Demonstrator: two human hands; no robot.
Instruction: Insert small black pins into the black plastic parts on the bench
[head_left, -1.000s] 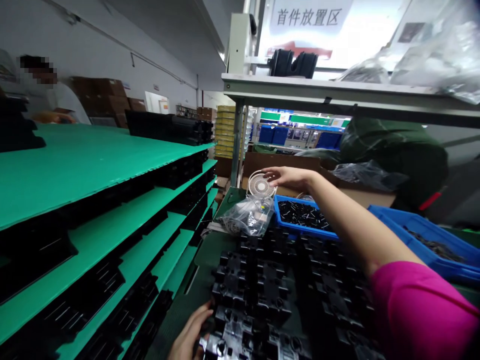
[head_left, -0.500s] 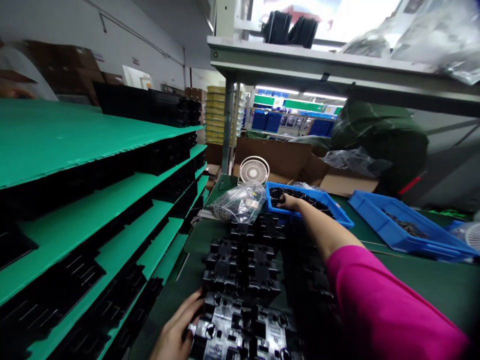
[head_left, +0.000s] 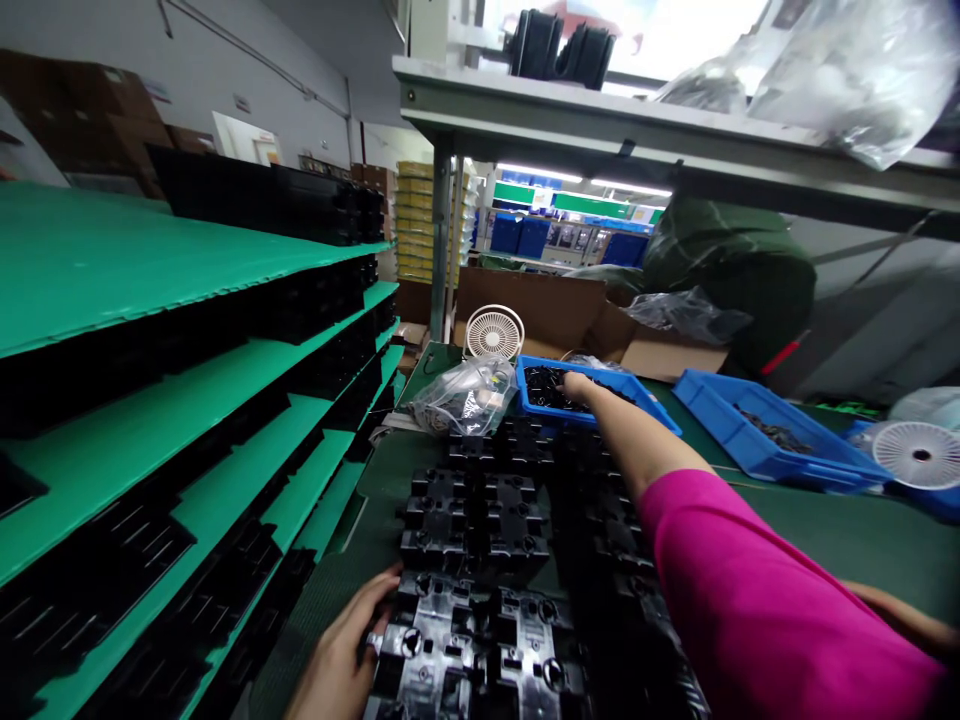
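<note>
My left hand [head_left: 346,645] curls its fingers round the left edge of a black moulded plastic housing [head_left: 424,640] at the bottom of the view. Beside that stands a similar housing [head_left: 534,655], and more black housings [head_left: 516,520] are set in rows behind. My right hand [head_left: 576,388] reaches into a blue bin [head_left: 652,408] with small black parts [head_left: 544,385]. Its fingers are bent down among the parts, so the fingertips and anything between them are hidden.
Green sheets [head_left: 187,260] layered with black parts are stacked at left. A plastic bag [head_left: 469,395] and a white fan [head_left: 493,333] stand behind the housings. Another blue bin [head_left: 772,445] and fan [head_left: 919,455] are at right. A shelf [head_left: 525,100] spans above. Someone's bare arm [head_left: 900,612] shows at right.
The view has shifted slightly to the right. My right hand has moved a little rightward within the bin of black parts. My left hand stays at the same housing. A bare arm has appeared at right.
</note>
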